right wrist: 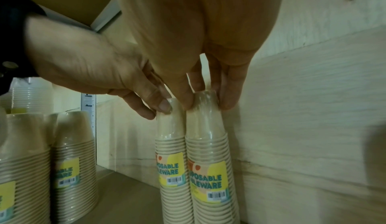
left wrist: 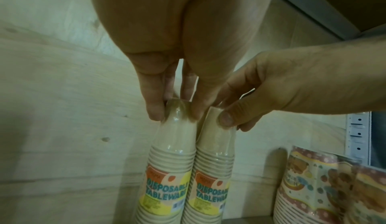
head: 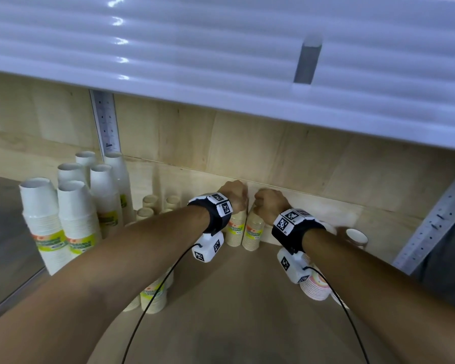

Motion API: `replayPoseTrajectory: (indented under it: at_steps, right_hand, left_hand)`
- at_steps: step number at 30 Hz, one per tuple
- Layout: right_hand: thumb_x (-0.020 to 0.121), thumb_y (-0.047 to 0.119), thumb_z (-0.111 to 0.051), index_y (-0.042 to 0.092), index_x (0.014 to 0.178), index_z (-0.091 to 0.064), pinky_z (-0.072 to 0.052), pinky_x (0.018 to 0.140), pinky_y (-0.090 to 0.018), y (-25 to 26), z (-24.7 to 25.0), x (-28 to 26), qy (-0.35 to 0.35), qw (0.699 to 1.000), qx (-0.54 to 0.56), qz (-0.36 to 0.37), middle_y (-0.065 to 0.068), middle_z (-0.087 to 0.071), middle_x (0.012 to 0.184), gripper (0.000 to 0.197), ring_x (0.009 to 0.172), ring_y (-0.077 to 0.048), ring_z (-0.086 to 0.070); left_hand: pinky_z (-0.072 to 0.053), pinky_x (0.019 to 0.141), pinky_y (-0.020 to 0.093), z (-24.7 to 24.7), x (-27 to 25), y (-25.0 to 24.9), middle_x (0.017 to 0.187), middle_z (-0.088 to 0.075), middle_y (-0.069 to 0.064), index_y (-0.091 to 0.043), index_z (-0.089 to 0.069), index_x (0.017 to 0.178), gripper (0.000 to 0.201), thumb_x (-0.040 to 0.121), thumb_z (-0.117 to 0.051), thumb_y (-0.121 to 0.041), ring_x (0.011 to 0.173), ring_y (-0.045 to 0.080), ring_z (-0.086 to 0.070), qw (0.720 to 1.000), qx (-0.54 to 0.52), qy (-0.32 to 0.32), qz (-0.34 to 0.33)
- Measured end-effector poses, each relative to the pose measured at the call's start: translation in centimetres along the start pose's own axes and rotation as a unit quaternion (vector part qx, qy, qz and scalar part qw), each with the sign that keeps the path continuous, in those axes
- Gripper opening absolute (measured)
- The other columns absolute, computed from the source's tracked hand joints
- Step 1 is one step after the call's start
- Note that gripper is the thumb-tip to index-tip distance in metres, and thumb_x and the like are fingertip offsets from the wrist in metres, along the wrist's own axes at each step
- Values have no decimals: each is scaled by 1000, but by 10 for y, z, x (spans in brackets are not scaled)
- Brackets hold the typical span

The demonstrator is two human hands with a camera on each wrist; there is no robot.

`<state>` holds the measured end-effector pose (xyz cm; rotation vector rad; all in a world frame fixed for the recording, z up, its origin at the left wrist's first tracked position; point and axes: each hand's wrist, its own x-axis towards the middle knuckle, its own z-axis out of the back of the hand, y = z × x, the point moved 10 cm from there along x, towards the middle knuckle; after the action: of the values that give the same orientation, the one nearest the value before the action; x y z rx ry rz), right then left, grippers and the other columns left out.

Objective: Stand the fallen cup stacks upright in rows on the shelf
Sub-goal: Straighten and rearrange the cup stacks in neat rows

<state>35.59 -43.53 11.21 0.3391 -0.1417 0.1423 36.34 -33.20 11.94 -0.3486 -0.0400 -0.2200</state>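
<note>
Two wrapped stacks of beige cups with yellow "Disposable Tableware" labels stand upright side by side against the shelf's back wall (head: 286,164). My left hand (head: 234,195) pinches the top of the left stack (head: 236,229) from above; in the left wrist view the left hand (left wrist: 176,112) has its fingertips on either side of that stack (left wrist: 169,161). My right hand (head: 269,203) pinches the top of the right stack (head: 254,232) in the same way, as the right wrist view shows for the right hand (right wrist: 206,102) and its stack (right wrist: 208,148). The two stacks touch.
Tall white cup stacks (head: 63,219) stand upright at the left, with beige stacks (head: 150,203) behind and under my left forearm (head: 153,295). Patterned cup stacks (left wrist: 313,186) sit at the right. The white upper shelf (head: 221,61) hangs overhead; a metal upright (head: 431,227) bounds the right.
</note>
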Motion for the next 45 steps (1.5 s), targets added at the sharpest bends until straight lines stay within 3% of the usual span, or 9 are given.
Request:
replayPoseTrajectory:
  at_steps: [2,6,8,13,20,27,33,40,45]
  right_hand:
    - [87,19,-57,16,75,-56,-40,72,-28,-3,2,-1,-3,1000,10,-9,-9,-62,96,13,99,-30,-61]
    - [92,27,-56,15,126,-59,-43,97,-31,-5,14,-8,-23,1000,11,-14,-9,-55,132,36,122,-27,-53]
    - [93,25,-57,13,131,-57,-43,100,-31,2,23,-13,-36,999,1,0,-9,-52,136,39,124,-26,-52]
    - [89,21,-63,14,128,-59,-46,98,-33,27,34,-25,-35,999,-10,18,-8,-53,133,40,121,-26,-54]
    - [88,25,-64,14,120,-64,-46,88,-30,80,34,-49,-18,998,-20,61,-9,-56,125,34,114,-26,-57]
    - [85,28,-66,19,112,-67,-50,88,-31,139,22,-72,15,996,15,82,-5,-64,115,28,106,-23,-60]
    - [81,32,-68,24,93,-70,-55,82,-33,197,7,-98,57,992,25,110,-3,-67,98,15,91,-26,-65]
    - [78,35,-71,15,91,-74,-51,70,-28,244,-18,-126,133,981,20,141,-5,-70,94,25,86,-24,-66]
    - [74,31,-74,23,72,-57,-43,57,-22,257,-31,-140,159,976,-19,146,1,-61,78,19,72,-20,-60]
  left_hand:
    - [-45,70,28,1,-2,1,114,-65,11,-6,-66,109,23,88,-63,-13,101,29,-63,1000,-17,4,-5]
    - [-44,76,26,12,-11,6,115,-57,5,-9,-63,114,28,87,-66,-13,98,21,-56,998,-58,12,7]
    - [-44,78,27,20,-17,7,110,-52,4,-10,-60,118,33,87,-69,-13,95,21,-53,998,-67,16,10]
    - [-45,79,27,46,-36,14,132,-51,4,-16,-56,129,50,83,-75,-21,112,24,-57,998,-67,11,12]
    - [-43,83,28,81,-76,35,134,-50,4,-12,-60,129,48,84,-75,-21,118,25,-54,999,-37,18,28]
    - [-47,84,30,110,-122,66,116,-60,6,-4,-68,119,39,85,-74,-21,97,21,-54,997,29,27,59]
    - [-43,53,19,115,-164,89,93,-61,1,-9,-70,116,34,84,-74,-17,73,15,-55,992,68,75,73]
    - [-48,63,26,102,-197,126,95,-71,11,-5,-75,106,28,79,-71,-11,71,19,-57,977,128,138,102]
    - [-51,67,26,92,-210,139,106,-73,13,-8,-74,108,28,81,-73,-16,76,20,-61,972,137,160,102]
